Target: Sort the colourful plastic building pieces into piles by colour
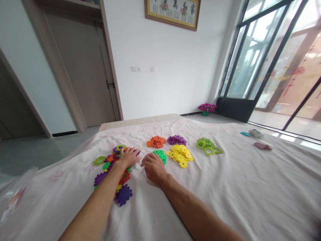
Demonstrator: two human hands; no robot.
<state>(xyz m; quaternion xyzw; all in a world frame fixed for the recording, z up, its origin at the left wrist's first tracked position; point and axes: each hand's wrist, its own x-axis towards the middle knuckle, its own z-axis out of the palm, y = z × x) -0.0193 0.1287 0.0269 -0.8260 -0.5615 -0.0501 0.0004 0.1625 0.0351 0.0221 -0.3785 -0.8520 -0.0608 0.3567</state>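
Note:
My left hand (129,157), fingers spread, rests over a mixed heap of plastic interlocking pieces. In that heap are a dark blue square piece (123,194), a purple piece (99,178), a light green ring-like piece (99,160) and red ones (124,177). My right hand (152,166) is closed with curled fingers, just left of a green pile (161,156); whatever its fingers may hold is hidden. Beyond and to its right lie piles sorted by colour: orange pieces (156,141), purple pieces (177,140), yellow flower-like discs (180,154) and light green open-frame pieces (208,146).
Everything lies on a pale, wrinkled cloth (225,187) over a wide surface. Toward the right are a pink folded item (262,146), a whitish object (255,133) and a blue item (245,134). Clear plastic (15,197) lies at the left edge.

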